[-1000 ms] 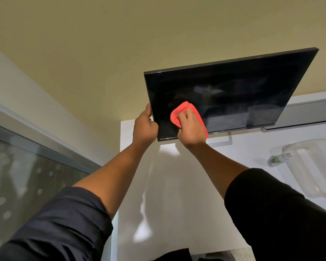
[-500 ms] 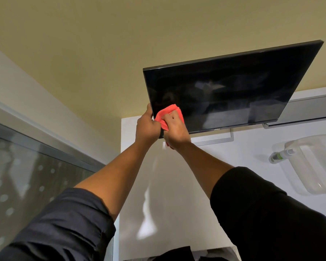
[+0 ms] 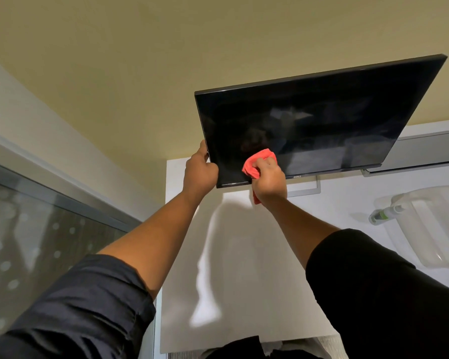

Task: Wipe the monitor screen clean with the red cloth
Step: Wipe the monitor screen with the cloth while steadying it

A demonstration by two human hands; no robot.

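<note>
A black monitor [image 3: 322,120] stands on a white desk, its dark screen reflecting the room. My left hand [image 3: 199,172] grips the screen's lower left corner, thumb along the left edge. My right hand [image 3: 268,177] holds the bunched red cloth [image 3: 257,164] and presses it against the lower left part of the screen, just above the bottom bezel. A tail of the cloth hangs below my wrist.
The white desk [image 3: 244,255] meets a yellow wall behind the monitor. A clear plastic container [image 3: 430,229] with a green-and-white spray bottle [image 3: 385,213] lies at the right. A second flat screen [image 3: 425,149] sits behind the monitor. Frosted glass [image 3: 36,242] runs along the left.
My right hand slid the cloth left to the screen's corner beside my left hand, then back right along the bottom edge. My left hand kept its grip.
</note>
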